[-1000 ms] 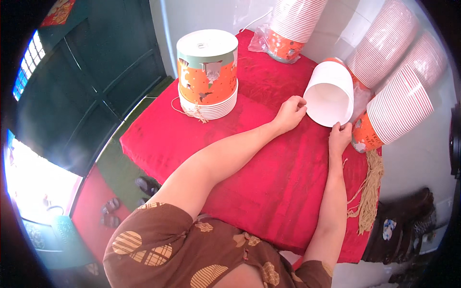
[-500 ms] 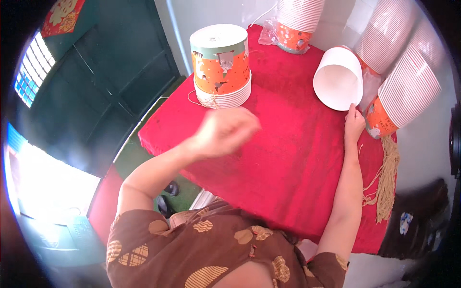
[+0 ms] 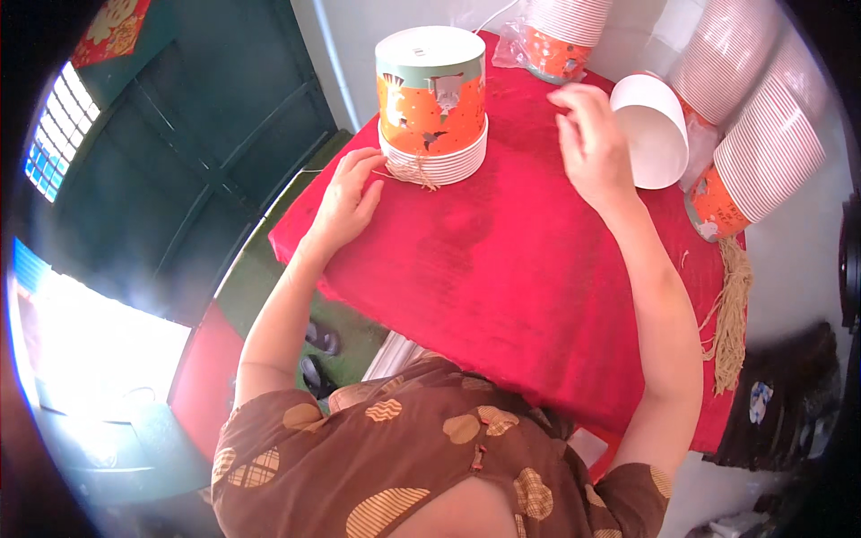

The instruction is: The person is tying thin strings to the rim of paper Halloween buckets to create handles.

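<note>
An upside-down stack of orange and green paper buckets [image 3: 432, 106] with white rims stands at the far left of the table. Tan strings [image 3: 414, 172] hang bunched at the front of its rims. My left hand [image 3: 343, 202] is beside those rims, fingers apart, its fingertips at the string ends; whether they touch is hard to tell. A single white-lined paper bucket [image 3: 659, 143] lies on its side at the right, mouth toward me. My right hand [image 3: 594, 148] is just left of it, fingers bent and apart, holding nothing.
Tall nested bucket stacks [image 3: 762, 166] in clear plastic line the table's back and right. A tan string bundle [image 3: 735, 314] hangs over the right edge of the red-covered table [image 3: 502, 278]. Dark green doors [image 3: 197, 170] stand beyond the left side.
My right hand has let go of the lying bucket's rim and moved up and left. My left hand has shifted left to the strings by the upright stack, its fingers opening.
</note>
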`<control>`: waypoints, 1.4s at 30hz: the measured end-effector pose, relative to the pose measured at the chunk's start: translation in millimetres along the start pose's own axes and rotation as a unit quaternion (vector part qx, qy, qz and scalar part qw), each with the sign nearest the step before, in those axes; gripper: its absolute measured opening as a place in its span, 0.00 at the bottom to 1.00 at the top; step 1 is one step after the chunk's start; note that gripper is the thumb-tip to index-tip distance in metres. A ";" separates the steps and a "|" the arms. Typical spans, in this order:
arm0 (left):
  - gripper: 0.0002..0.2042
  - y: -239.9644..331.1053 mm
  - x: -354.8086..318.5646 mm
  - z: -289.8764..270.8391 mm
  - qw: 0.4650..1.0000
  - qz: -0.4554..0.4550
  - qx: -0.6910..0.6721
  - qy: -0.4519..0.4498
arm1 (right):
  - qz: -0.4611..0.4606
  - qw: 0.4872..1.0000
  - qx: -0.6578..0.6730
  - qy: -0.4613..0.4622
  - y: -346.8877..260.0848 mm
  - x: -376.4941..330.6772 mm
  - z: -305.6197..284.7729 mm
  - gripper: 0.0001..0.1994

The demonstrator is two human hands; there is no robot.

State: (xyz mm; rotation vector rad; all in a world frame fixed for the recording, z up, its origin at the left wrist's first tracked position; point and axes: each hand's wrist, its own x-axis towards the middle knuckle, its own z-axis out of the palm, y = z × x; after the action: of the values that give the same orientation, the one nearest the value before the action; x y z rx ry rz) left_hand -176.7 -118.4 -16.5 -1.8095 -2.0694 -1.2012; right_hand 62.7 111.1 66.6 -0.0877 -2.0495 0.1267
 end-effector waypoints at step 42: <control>0.22 -6.2 11.4 7.1 0.992 0.096 0.084 -0.026 | 0.067 0.963 -0.025 -0.259 -53.4 108.0 57.7 0.08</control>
State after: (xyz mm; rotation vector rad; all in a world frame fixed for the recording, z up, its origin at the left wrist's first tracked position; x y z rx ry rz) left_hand -182.5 -104.8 -17.5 -1.9248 -1.9052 -0.9121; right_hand -38.9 67.8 141.8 -0.2474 -2.5701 0.1984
